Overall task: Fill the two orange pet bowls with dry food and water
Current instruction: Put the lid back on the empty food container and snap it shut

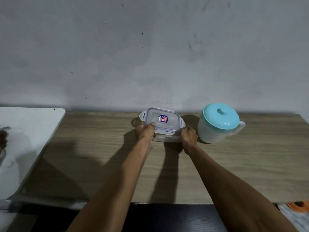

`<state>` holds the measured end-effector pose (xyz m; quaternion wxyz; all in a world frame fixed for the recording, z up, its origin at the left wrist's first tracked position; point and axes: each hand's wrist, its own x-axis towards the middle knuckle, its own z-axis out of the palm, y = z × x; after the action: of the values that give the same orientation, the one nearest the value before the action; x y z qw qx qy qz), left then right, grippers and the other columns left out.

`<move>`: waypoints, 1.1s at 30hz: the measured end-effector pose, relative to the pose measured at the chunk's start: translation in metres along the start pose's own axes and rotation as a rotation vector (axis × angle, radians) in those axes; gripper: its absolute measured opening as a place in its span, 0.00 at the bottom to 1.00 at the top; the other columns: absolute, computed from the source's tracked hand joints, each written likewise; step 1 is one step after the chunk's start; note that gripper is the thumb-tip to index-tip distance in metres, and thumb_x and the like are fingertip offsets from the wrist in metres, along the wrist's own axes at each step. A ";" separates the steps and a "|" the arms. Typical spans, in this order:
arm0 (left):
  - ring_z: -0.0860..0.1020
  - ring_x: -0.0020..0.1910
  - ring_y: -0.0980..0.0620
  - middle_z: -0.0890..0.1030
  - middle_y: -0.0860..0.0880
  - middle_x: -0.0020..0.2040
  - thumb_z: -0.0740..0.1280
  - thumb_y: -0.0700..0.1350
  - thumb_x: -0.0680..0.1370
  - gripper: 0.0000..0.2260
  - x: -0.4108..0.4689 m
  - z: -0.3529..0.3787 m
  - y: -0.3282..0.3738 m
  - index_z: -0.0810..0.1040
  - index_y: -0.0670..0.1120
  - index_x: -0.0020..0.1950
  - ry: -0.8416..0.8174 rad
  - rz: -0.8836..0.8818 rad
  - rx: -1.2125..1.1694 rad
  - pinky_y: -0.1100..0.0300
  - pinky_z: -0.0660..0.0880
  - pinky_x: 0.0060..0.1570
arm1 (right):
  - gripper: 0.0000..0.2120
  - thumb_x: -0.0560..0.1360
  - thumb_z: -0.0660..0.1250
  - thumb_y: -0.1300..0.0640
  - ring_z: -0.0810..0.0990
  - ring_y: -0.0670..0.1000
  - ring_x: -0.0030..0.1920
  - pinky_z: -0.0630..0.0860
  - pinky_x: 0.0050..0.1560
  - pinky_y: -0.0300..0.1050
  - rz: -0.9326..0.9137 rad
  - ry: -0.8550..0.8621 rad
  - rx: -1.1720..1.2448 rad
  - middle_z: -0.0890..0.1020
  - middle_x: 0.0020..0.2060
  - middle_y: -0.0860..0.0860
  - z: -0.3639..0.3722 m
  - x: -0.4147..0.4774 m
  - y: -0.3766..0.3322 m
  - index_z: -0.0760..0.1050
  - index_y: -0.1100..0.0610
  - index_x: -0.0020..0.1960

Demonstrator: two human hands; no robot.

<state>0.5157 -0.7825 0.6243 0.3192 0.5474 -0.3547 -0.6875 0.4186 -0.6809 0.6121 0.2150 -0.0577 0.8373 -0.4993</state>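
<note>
A clear plastic lid (162, 119) with latch flaps and a small blue-red sticker is tilted up over its clear container (167, 139) at the back of the wooden table (100, 148). My left hand (145, 131) grips the lid's near left edge, thumb on top. My right hand (189, 135) holds the container's right end. The container's contents do not show. A frosted jug (217, 124) with a turquoise lid stands just right of my right hand. Part of an orange bowl (299, 206) shows below the table's front edge at the far right.
A grey wall runs directly behind the table. A white surface (30, 131) adjoins the table on the left, with dark objects at its left edge. A dark floor lies below the table's front edge.
</note>
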 end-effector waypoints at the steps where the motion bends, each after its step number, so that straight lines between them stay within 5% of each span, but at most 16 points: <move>1: 0.73 0.27 0.55 0.76 0.48 0.33 0.69 0.36 0.77 0.09 -0.001 0.001 -0.005 0.75 0.45 0.38 -0.005 0.003 0.021 0.68 0.69 0.18 | 0.19 0.80 0.54 0.59 0.74 0.63 0.64 0.70 0.63 0.53 0.033 0.013 0.041 0.77 0.65 0.61 0.000 0.001 0.001 0.76 0.58 0.66; 6: 0.75 0.28 0.54 0.77 0.48 0.37 0.70 0.35 0.75 0.04 -0.006 0.003 -0.017 0.79 0.41 0.49 -0.029 0.105 0.176 0.65 0.76 0.23 | 0.18 0.78 0.54 0.53 0.77 0.61 0.60 0.73 0.63 0.55 0.116 0.042 0.200 0.80 0.61 0.58 0.000 0.005 0.006 0.80 0.56 0.58; 9: 0.75 0.20 0.57 0.79 0.47 0.36 0.72 0.36 0.74 0.05 -0.005 0.002 -0.018 0.78 0.44 0.42 -0.029 0.144 0.292 0.54 0.82 0.34 | 0.14 0.74 0.59 0.53 0.79 0.59 0.57 0.74 0.63 0.58 0.104 0.038 0.264 0.82 0.56 0.56 0.001 0.007 0.010 0.80 0.52 0.54; 11: 0.77 0.23 0.50 0.80 0.44 0.38 0.74 0.38 0.73 0.07 -0.004 0.000 -0.020 0.77 0.45 0.39 -0.024 0.181 0.376 0.50 0.82 0.35 | 0.15 0.70 0.63 0.53 0.81 0.57 0.55 0.76 0.62 0.59 0.072 0.039 0.279 0.84 0.53 0.52 0.002 0.006 0.012 0.80 0.50 0.55; 16: 0.75 0.25 0.47 0.80 0.41 0.38 0.76 0.41 0.72 0.08 -0.001 -0.006 -0.024 0.79 0.41 0.46 -0.055 0.207 0.476 0.59 0.77 0.27 | 0.19 0.70 0.67 0.56 0.82 0.53 0.55 0.77 0.62 0.55 0.002 0.076 0.305 0.85 0.54 0.50 0.005 0.006 0.015 0.80 0.49 0.60; 26: 0.74 0.22 0.46 0.79 0.41 0.33 0.76 0.41 0.72 0.10 -0.001 -0.006 -0.028 0.76 0.46 0.37 -0.084 0.189 0.513 0.45 0.81 0.36 | 0.12 0.76 0.70 0.55 0.84 0.51 0.52 0.79 0.60 0.51 -0.075 0.160 0.389 0.86 0.51 0.51 0.006 0.005 0.010 0.82 0.54 0.59; 33: 0.74 0.24 0.48 0.80 0.41 0.37 0.75 0.40 0.73 0.09 -0.006 -0.006 -0.024 0.79 0.39 0.50 -0.116 0.178 0.514 0.55 0.78 0.30 | 0.12 0.77 0.66 0.59 0.82 0.56 0.55 0.77 0.62 0.54 -0.026 0.210 0.260 0.85 0.54 0.55 0.004 0.004 0.013 0.81 0.55 0.59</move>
<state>0.5210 -0.7653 0.6062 0.2085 0.5369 -0.5818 -0.5743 0.4185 -0.6791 0.5983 0.1256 0.0125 0.7826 -0.6096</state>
